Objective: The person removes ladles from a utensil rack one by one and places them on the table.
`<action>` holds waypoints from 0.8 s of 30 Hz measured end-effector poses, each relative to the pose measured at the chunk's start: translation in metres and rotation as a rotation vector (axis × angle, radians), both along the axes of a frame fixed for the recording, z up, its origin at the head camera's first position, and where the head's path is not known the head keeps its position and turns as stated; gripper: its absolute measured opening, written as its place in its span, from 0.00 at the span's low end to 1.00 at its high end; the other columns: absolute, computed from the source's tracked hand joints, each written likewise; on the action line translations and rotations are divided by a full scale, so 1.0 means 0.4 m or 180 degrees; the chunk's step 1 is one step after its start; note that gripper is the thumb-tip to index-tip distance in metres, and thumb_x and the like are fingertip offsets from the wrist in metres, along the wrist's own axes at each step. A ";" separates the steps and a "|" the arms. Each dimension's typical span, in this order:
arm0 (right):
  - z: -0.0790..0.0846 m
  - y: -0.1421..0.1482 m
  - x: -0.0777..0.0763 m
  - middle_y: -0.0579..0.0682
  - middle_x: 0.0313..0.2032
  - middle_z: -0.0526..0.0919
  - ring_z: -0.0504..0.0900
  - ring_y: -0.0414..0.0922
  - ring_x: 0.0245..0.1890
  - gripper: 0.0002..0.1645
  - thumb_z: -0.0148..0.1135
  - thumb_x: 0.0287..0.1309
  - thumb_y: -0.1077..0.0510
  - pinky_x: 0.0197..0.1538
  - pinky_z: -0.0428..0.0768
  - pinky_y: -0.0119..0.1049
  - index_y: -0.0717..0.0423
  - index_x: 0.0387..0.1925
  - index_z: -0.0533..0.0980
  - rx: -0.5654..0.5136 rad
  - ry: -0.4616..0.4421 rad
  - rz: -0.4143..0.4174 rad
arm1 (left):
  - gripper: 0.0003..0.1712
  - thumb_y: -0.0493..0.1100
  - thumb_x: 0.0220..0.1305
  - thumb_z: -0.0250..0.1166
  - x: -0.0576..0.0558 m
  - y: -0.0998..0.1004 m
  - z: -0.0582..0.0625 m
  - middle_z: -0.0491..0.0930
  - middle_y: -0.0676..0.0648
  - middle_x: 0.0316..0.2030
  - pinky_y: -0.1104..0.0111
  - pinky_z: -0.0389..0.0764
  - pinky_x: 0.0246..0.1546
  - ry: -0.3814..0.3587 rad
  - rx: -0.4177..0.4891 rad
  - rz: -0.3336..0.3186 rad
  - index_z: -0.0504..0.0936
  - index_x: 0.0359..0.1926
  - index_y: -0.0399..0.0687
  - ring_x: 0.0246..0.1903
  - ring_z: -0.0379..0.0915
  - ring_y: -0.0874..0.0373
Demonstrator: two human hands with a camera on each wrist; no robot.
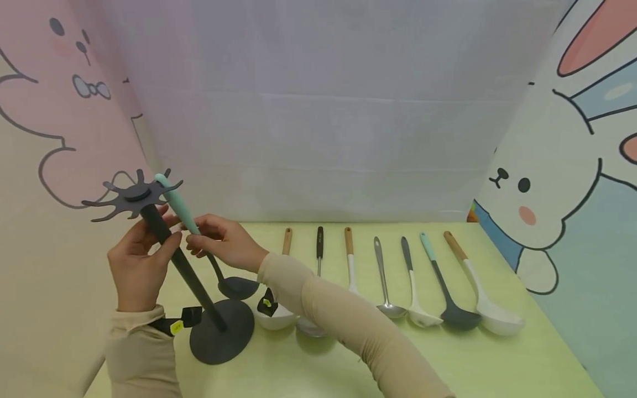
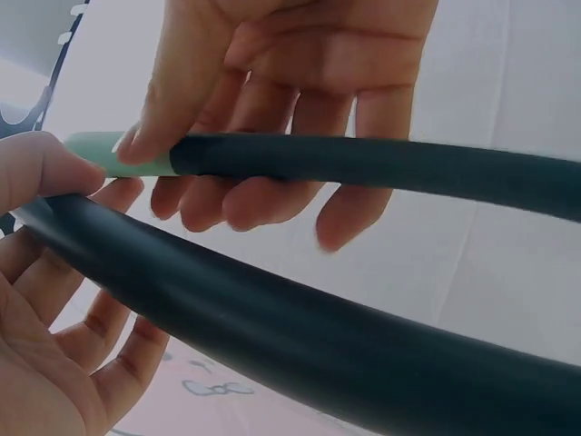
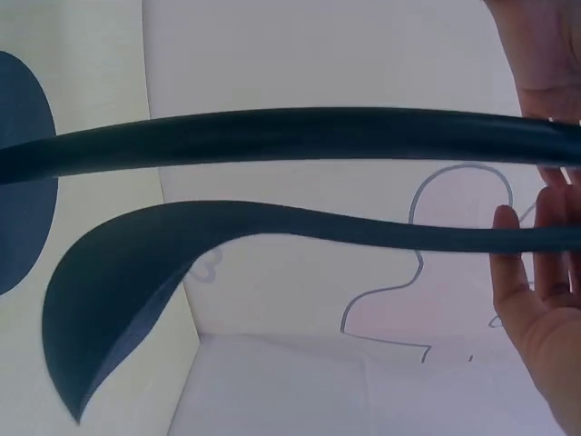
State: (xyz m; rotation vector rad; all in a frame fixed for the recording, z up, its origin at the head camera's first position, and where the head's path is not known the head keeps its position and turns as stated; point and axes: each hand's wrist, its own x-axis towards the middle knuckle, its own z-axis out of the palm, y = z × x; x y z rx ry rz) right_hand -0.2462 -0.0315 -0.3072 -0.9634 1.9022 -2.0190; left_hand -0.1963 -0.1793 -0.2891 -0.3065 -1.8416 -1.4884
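My left hand (image 1: 139,271) grips the dark post (image 1: 186,272) of a utensil stand just below its hooked top (image 1: 136,193). The stand leans to the left, its round base (image 1: 221,345) on the table. With my right hand (image 1: 226,240) I pinch a dark ladle with a mint handle (image 1: 179,207), and that handle's end lies among the stand's hooks. Its bowl (image 1: 239,287) hangs low beside the post. In the left wrist view my right thumb presses where the mint grip meets the dark shaft (image 2: 363,161). The right wrist view shows the ladle bowl (image 3: 136,263) sideways.
Several utensils lie in a row on the pale green table (image 1: 537,354), among them a steel ladle (image 1: 390,309), another mint-handled dark ladle (image 1: 460,318) and a wood-handled white ladle (image 1: 500,320). My right forearm covers part of the row. Cartoon-printed walls stand on both sides.
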 end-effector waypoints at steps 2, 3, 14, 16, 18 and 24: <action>-0.007 0.013 -0.005 0.59 0.40 0.82 0.82 0.37 0.34 0.17 0.55 0.70 0.67 0.43 0.84 0.37 0.67 0.58 0.73 -0.0045 -0.0010 0.0023 | 0.24 0.21 0.55 0.65 -0.001 0.001 -0.001 0.86 0.61 0.38 0.75 0.74 0.40 0.0008 -0.0009 -0.0022 0.82 0.55 0.31 0.35 0.83 0.68; -0.012 0.020 -0.008 0.60 0.40 0.82 0.82 0.38 0.34 0.17 0.55 0.70 0.68 0.42 0.84 0.38 0.68 0.58 0.73 -0.0050 -0.0003 0.0063 | 0.24 0.21 0.55 0.65 -0.001 0.002 -0.001 0.86 0.61 0.38 0.75 0.74 0.40 0.0006 -0.0023 -0.0019 0.81 0.55 0.31 0.35 0.82 0.68; -0.106 0.107 -0.043 0.60 0.40 0.84 0.85 0.44 0.40 0.16 0.51 0.73 0.66 0.47 0.83 0.41 0.72 0.56 0.75 0.0392 -0.0215 0.0742 | 0.20 0.24 0.59 0.66 0.012 0.011 -0.006 0.87 0.57 0.35 0.76 0.80 0.39 -0.0364 0.0418 -0.0182 0.83 0.53 0.33 0.37 0.85 0.64; -0.126 0.122 -0.045 0.56 0.39 0.85 0.85 0.41 0.40 0.16 0.52 0.72 0.67 0.48 0.82 0.39 0.73 0.56 0.75 0.0435 -0.0311 0.0814 | 0.18 0.25 0.59 0.67 0.014 0.010 -0.012 0.88 0.53 0.35 0.76 0.82 0.37 -0.0370 0.0557 -0.0305 0.83 0.52 0.32 0.34 0.85 0.63; -0.141 0.134 -0.047 0.54 0.38 0.85 0.85 0.40 0.40 0.16 0.52 0.72 0.68 0.49 0.82 0.38 0.74 0.55 0.75 0.0406 -0.0352 0.0834 | 0.17 0.25 0.59 0.67 0.014 0.009 -0.018 0.88 0.50 0.36 0.75 0.82 0.35 -0.0339 0.0671 -0.0459 0.83 0.51 0.29 0.32 0.85 0.62; -0.147 0.149 -0.050 0.51 0.37 0.84 0.84 0.40 0.37 0.14 0.53 0.71 0.68 0.51 0.81 0.38 0.75 0.52 0.74 0.0280 -0.0256 0.0680 | 0.16 0.26 0.63 0.65 0.014 0.007 -0.035 0.87 0.48 0.37 0.74 0.82 0.36 -0.0327 0.0743 -0.0662 0.82 0.52 0.29 0.32 0.85 0.60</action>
